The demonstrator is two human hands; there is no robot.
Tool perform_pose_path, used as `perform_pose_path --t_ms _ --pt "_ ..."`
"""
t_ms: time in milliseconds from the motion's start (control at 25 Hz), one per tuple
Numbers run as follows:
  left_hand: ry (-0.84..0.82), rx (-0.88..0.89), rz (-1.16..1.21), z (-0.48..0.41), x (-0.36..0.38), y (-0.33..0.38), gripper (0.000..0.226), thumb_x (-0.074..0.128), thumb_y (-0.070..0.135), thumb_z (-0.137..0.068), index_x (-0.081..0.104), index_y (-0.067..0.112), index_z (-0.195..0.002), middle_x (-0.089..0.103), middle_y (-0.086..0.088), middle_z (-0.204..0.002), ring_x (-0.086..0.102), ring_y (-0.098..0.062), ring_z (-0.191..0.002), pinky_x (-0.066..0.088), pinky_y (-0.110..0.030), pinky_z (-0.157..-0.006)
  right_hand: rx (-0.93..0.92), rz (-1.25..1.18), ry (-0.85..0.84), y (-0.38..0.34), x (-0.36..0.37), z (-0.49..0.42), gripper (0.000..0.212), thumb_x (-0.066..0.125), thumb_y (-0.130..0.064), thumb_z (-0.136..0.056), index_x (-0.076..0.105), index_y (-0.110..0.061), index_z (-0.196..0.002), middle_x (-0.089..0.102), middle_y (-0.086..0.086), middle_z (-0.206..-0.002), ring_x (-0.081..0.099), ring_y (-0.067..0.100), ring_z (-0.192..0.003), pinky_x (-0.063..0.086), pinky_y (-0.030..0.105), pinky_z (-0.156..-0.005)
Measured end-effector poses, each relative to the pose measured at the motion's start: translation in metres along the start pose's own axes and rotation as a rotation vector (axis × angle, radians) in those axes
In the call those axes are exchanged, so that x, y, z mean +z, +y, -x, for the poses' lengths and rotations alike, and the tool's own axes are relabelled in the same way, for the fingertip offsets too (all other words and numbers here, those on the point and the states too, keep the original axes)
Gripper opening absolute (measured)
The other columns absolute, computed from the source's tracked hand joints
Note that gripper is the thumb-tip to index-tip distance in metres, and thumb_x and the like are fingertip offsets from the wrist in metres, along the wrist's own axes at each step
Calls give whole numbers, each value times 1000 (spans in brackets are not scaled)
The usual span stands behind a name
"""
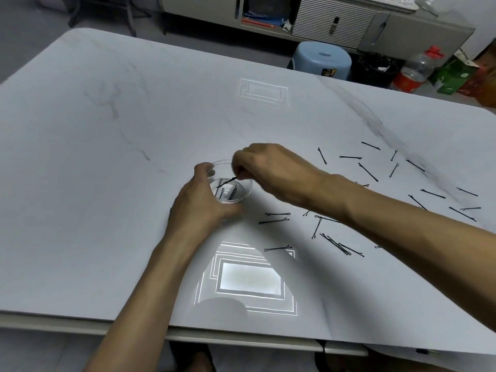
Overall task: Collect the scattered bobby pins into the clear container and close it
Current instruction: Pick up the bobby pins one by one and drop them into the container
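A small round clear container (243, 193) stands open on the white marble table (107, 157), with a few black bobby pins lying inside. My left hand (200, 202) wraps around its left side. My right hand (268, 167) hovers over its rim, fingertips pinched on one bobby pin (226, 182) that slants down into the container. Several more black bobby pins (367, 171) lie scattered on the table to the right, some under my right forearm. A cluster of pins (338, 244) lies near the front right. No lid is visible.
Beyond the table's far edge stand a blue plastic stool (322, 60), a clear bottle with a red cap (414, 71), a green box (453, 76) and a grey cabinet (335, 20). Bright light reflections mark the tabletop near the front edge.
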State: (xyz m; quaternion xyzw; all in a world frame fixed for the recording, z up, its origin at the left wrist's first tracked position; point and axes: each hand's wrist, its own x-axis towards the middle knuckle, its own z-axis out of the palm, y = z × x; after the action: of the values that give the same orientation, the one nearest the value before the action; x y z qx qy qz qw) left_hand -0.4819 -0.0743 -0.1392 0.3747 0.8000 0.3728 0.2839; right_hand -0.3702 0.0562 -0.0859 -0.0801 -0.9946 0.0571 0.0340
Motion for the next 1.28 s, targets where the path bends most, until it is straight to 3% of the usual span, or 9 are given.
perform_pose_path --t_ms 120,240,280,440,520,760,960,1080,1280 --pt "2 0 -3 0 -1 1 95 81 45 -52 37 28 -134 54 11 -133 56 -18 -116 48 -37 -92 12 -120 -34 -7 8 -2 17 67 -4 -84 67 -9 -100 69 4 -91 62 21 -84 48 29 -74" --pt "-1 3 -3 1 -2 -1 92 87 34 -59 36 26 -135 50 12 -138 51 -16 -123 44 -35 -95 305 -415 185 6 6 34 20 74 -13 -82 70 -12 -101 69 -1 -92 60 10 -82 44 21 -76" --pt "-2 0 -1 1 -2 -1 92 87 33 -60 36 26 -136 49 12 -139 50 -16 -124 44 -36 -97 403 -478 178 10 6 53 23 76 -18 -80 70 -14 -102 67 -4 -92 58 8 -82 43 19 -75" --pt "-8 -1 1 1 -1 0 91 87 32 -61 35 26 -136 49 12 -139 49 -16 -125 43 -40 -99 396 -332 -237 -3 30 108 65 80 -51 -67 59 -22 -121 53 -8 -112 46 9 -103 37 18 -87" --pt "-3 -4 1 0 0 0 91 87 32 -60 35 26 -135 49 12 -138 49 -16 -125 43 -40 -99 400 -277 -207 -8 46 110 65 79 -47 -69 56 -23 -124 51 -7 -114 44 11 -105 37 23 -90" --pt "-2 -8 -2 -1 0 0 93 87 34 -60 35 27 -137 49 13 -140 49 -16 -125 43 -37 -98 586 -363 67 5 59 88 9 73 -27 -78 68 -23 -84 61 -6 -85 54 13 -80 48 36 -77" --pt "-4 -1 -2 -2 1 -1 93 88 34 -60 35 26 -137 49 12 -140 49 -16 -125 43 -36 -97 659 -416 145 4 63 89 16 77 -25 -75 67 -21 -87 61 -6 -84 55 12 -78 46 29 -72" --pt "-3 0 4 -2 0 -2 94 88 34 -60 35 26 -137 49 12 -140 49 -16 -125 43 -36 -98 627 -374 156 5 65 85 7 75 -19 -77 70 -20 -82 62 -4 -83 55 13 -76 45 29 -70" --pt "-1 2 2 -2 2 -1 94 87 34 -59 35 26 -137 49 12 -140 48 -16 -126 43 -36 -97 381 12 128 4 71 88 7 59 -11 -89 61 -11 -82 59 6 -81 51 28 -73 40 34 -59"
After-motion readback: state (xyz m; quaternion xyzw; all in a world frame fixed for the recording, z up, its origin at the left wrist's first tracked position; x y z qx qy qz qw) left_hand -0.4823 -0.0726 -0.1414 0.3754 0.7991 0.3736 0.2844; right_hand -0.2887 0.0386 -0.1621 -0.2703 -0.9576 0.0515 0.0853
